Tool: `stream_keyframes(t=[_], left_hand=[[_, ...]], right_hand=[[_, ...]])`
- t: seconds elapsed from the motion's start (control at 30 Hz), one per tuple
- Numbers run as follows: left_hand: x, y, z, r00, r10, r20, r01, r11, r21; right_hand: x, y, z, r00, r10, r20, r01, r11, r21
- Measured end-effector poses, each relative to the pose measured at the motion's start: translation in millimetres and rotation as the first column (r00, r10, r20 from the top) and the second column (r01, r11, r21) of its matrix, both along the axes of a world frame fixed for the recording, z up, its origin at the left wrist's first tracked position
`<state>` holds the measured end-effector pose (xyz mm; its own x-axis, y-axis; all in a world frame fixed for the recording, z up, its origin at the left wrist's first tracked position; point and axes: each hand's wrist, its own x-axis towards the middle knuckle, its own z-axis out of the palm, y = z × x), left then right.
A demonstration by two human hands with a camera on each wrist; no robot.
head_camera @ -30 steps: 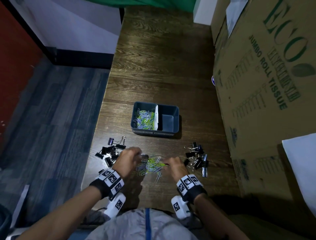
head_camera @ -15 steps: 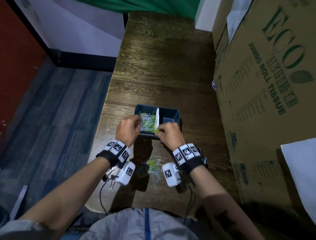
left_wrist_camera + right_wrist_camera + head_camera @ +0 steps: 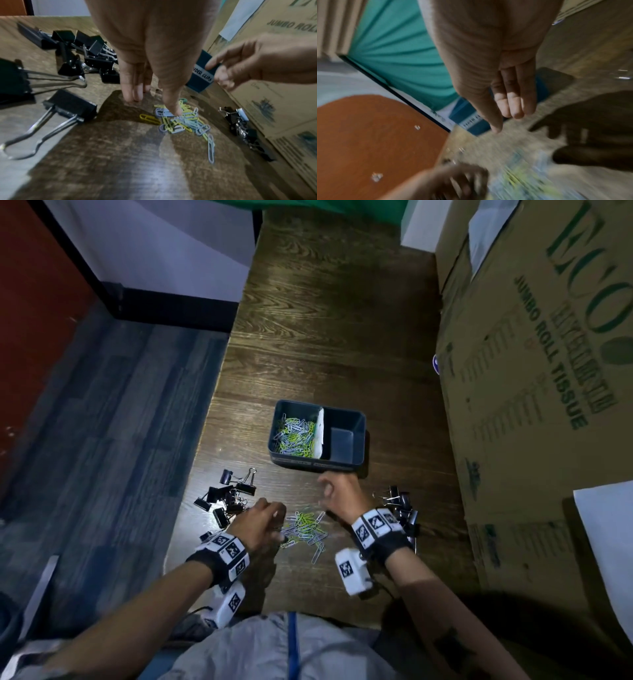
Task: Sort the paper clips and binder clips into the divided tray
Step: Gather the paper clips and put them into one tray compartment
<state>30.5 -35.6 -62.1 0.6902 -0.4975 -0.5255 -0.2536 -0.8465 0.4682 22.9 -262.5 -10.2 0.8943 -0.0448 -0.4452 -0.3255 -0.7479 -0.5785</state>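
The dark blue divided tray (image 3: 359, 436) stands mid-table. Its left compartment holds coloured paper clips (image 3: 296, 436); its right compartment shows only bare floor. A small loose pile of paper clips (image 3: 305, 529) lies near the front edge. My left hand (image 3: 274, 518) is down at the pile's left side, fingers straight, the thumb tip touching the paper clips (image 3: 181, 121). My right hand (image 3: 325, 491) hovers between pile and tray, fingers spread and holding nothing; the right wrist view is blurred. Black binder clips lie in two heaps, on the left (image 3: 229, 494) and on the right (image 3: 402, 508).
Large cardboard boxes (image 3: 534, 371) wall off the table's right side, close to the right heap. The table's left edge (image 3: 191, 494) drops to grey-blue carpet just beyond the left heap. Bare wood stretches behind the tray.
Half a second ago both hands were at the tray's paper clip compartment. They have come back toward me to the loose pile, the left one down onto it.
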Motion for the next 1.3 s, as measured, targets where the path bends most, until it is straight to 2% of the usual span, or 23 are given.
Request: stream_keyframes(t=[0.1,0.17,0.23,0.4,0.47,0.57,0.67,0.77,0.9,1.13,1.3], left_hand=[[-6,-6,-3,0.996,-0.076,-0.038,0.077,0.996,0.045],[-9,-13,-3,0.994,-0.105,-0.014,0.105,0.992,0.064],[-10,-19,-4,0.995,-0.101,0.016,0.100,0.993,0.064],[-20,-32,-7,0.990,-0.116,0.074,0.116,0.993,0.010],[-23,-33,-8,0.992,-0.098,0.080,0.100,0.995,-0.026],[-25,-27,-7,0.996,-0.065,0.067,0.068,0.997,-0.038],[-27,-22,-7,0.991,-0.081,0.104,0.076,0.996,0.052],[-29,-24,-9,0.993,-0.092,0.075,0.087,0.993,0.078],[-30,-30,-12,0.975,-0.208,0.082,0.200,0.975,0.101],[-29,-36,-4,0.975,-0.180,0.126,0.177,0.984,0.034],[-24,-32,-1,0.986,-0.109,0.128,0.114,0.993,-0.036]], right_hand=[[-37,-2,-25,0.952,0.155,-0.265,-0.193,0.974,-0.123],[-57,0,-39,0.925,0.180,-0.334,-0.252,0.950,-0.186],[-69,6,-53,0.942,0.201,-0.268,-0.263,0.940,-0.217],[-69,23,-66,0.983,0.162,-0.091,-0.177,0.965,-0.192],[-66,27,-72,0.984,0.166,-0.062,-0.174,0.972,-0.157],[-64,26,-67,0.988,0.126,-0.088,-0.136,0.983,-0.121],[-63,18,-67,0.984,0.099,-0.146,-0.128,0.970,-0.205],[-67,18,-67,0.975,0.167,-0.148,-0.198,0.954,-0.225],[-68,36,-69,0.964,0.233,-0.129,-0.258,0.936,-0.241],[-67,39,-73,0.983,0.168,-0.069,-0.179,0.961,-0.209],[-63,30,-70,0.991,0.127,-0.044,-0.134,0.971,-0.197]])
